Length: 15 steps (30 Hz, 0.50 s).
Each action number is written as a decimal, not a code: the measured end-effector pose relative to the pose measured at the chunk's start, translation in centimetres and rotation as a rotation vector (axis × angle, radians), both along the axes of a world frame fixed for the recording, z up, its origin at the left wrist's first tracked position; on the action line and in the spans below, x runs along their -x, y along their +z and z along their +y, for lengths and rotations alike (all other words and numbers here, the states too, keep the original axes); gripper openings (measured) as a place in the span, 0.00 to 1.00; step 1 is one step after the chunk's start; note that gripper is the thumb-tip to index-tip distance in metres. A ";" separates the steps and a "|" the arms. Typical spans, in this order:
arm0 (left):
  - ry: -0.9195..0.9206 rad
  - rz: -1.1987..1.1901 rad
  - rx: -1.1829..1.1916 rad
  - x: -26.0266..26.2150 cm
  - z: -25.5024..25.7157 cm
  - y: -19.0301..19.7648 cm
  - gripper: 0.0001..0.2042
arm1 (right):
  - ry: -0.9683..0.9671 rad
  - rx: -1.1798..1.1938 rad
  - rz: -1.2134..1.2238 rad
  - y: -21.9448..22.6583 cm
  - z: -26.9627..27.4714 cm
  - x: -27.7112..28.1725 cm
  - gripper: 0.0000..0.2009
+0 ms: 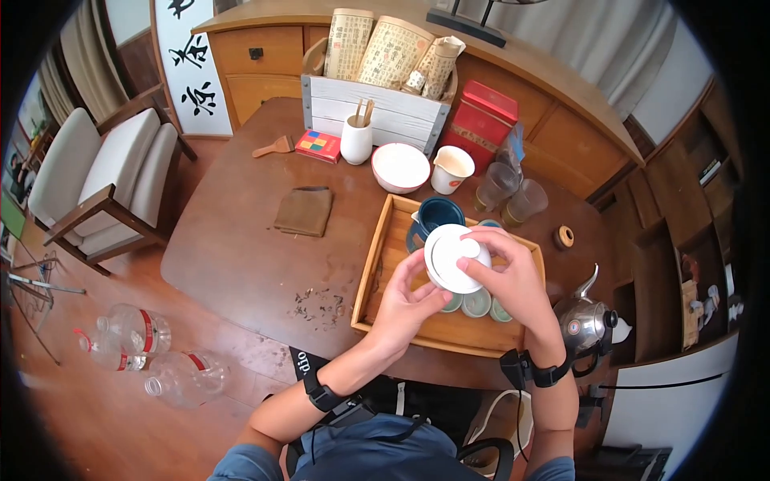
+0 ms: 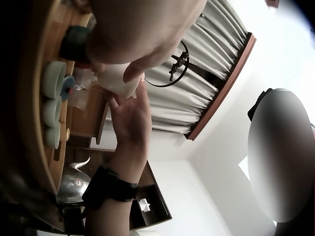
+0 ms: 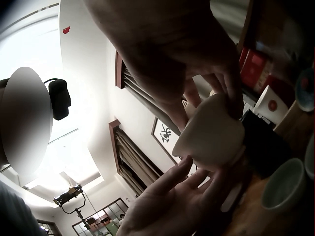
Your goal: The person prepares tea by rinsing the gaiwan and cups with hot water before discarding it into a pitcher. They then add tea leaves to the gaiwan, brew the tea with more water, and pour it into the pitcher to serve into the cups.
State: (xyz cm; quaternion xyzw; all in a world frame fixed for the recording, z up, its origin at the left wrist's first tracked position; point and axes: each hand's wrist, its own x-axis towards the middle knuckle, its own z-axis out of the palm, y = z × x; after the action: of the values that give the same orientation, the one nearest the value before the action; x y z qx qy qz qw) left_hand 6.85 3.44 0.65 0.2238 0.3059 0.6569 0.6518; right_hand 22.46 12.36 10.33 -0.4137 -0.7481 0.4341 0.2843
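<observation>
A white lidded gaiwan (image 1: 443, 276) is held up over the wooden tray (image 1: 371, 262) by both hands. My left hand (image 1: 401, 311) grips its bowl from the left side, fingers and thumb curved round the wall. My right hand (image 1: 517, 280) holds it from the right, with fingers at the rim and the thumb by the knob of the lid (image 1: 449, 255). In the right wrist view the gaiwan bowl (image 3: 211, 135) shows tilted between the two hands. Below it on the tray are several pale green cups (image 1: 476, 303) and a dark blue pitcher (image 1: 442, 212), partly covered by the hands.
Behind the tray stand a white bowl (image 1: 401, 167), a paper cup (image 1: 452, 170), two clear glasses (image 1: 525, 200) and a red tin (image 1: 483, 120). A steel kettle (image 1: 581, 325) is at the right. A folded brown cloth (image 1: 304, 212) and scattered tea leaves (image 1: 317, 309) lie left.
</observation>
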 end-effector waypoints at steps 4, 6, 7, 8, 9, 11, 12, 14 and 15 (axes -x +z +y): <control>0.032 -0.021 0.002 -1.2 0.9 0.2 0.36 | 0.019 -0.038 -0.040 -0.3 1.2 -0.8 0.18; 0.042 -0.034 -0.006 -1.7 1.1 0.4 0.35 | 0.024 -0.031 -0.037 -0.3 1.7 -1.3 0.18; 0.051 -0.038 -0.009 -2.0 1.3 0.5 0.35 | 0.014 -0.017 -0.039 0.0 1.8 -1.3 0.18; 0.058 -0.043 -0.011 -2.2 1.5 0.5 0.35 | 0.003 -0.004 -0.042 0.3 1.9 -1.4 0.19; 0.056 -0.046 -0.022 -2.4 1.7 0.5 0.35 | 0.001 -0.011 -0.062 0.6 2.1 -1.6 0.19; 0.053 -0.050 -0.045 -2.8 2.2 0.4 0.34 | -0.004 -0.026 -0.099 1.2 2.6 -1.7 0.19; 0.059 -0.045 -0.039 -3.0 2.4 0.5 0.34 | -0.013 -0.041 -0.104 1.3 2.8 -1.7 0.19; 0.072 -0.036 -0.028 -3.3 2.9 0.6 0.34 | -0.031 -0.070 -0.114 1.6 3.2 -1.6 0.19; 0.078 -0.031 -0.018 -3.4 3.0 0.8 0.34 | -0.029 -0.052 -0.119 1.6 3.5 -1.7 0.19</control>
State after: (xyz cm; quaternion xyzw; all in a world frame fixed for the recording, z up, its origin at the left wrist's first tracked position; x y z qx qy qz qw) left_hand 10.29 6.43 1.48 0.2072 0.2982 0.6879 0.6284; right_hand 24.16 15.86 11.90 -0.4419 -0.7688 0.3848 0.2562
